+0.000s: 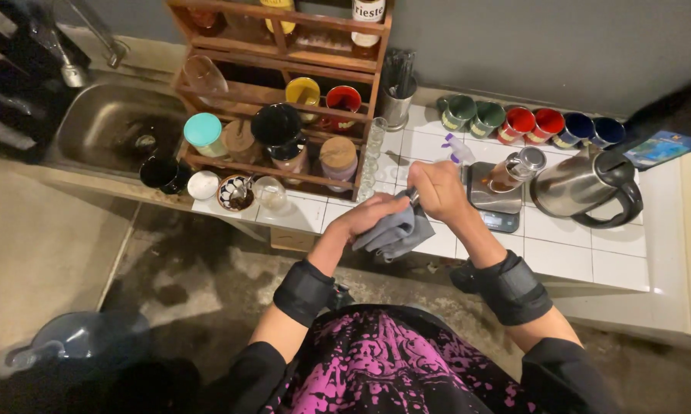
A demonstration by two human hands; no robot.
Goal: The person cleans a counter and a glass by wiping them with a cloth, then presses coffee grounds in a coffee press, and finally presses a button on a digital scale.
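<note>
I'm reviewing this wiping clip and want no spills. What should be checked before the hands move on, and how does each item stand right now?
1. Grey cloth held: ok, the left hand grips it.
2. Small metal item in the right hand: cannot tell what it is; only a tip shows at the cloth.
3. Glass jar steady on the scale: ok, it sits on the platform, apart from both hands.
4. Kettle out of the way: ok, it stands right of the scale, untouched.
5. Spray bottle clear of the right hand: not ok, it stands just behind it.
6. Row of small glasses beside the rack: ok, upright.
</note>
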